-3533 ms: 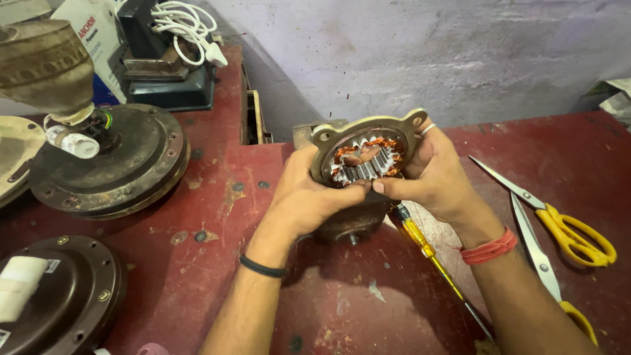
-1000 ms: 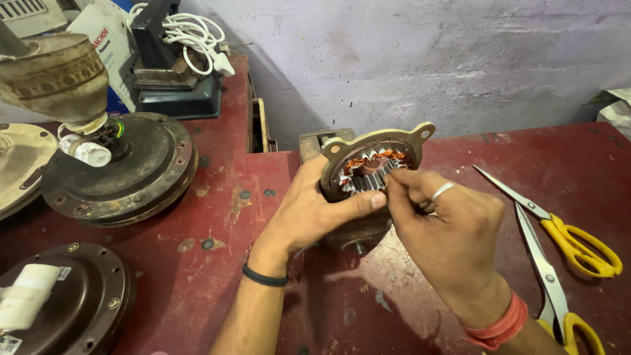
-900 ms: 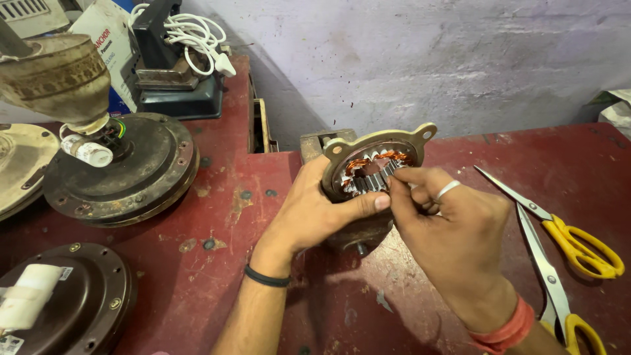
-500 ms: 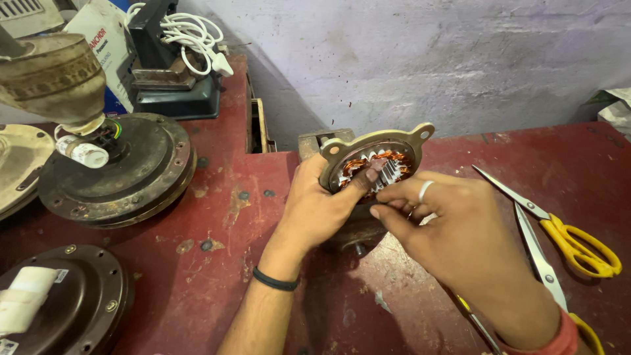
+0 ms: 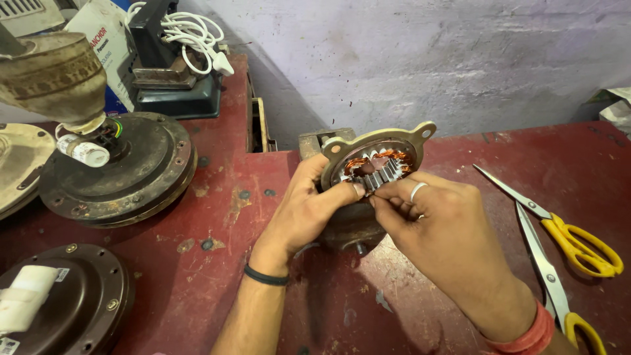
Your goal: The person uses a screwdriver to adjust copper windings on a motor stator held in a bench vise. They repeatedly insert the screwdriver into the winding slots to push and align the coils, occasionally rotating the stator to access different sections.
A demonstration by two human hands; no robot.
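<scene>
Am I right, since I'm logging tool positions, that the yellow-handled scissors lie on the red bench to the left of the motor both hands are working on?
Not quite. The head view shows the scissors lying to the right of the motor, not the left. The rest holds: they have yellow handles, lie on the red bench, and the left hand and right hand are both on the motor.

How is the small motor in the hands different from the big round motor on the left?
The small motor is open, showing copper coils and metal teeth; the big round motor is shut and dark. The small one is tilted up, gripped by the left hand and touched by the right hand; the big one lies flat on the red table, untouched. Both are round metal.
</scene>
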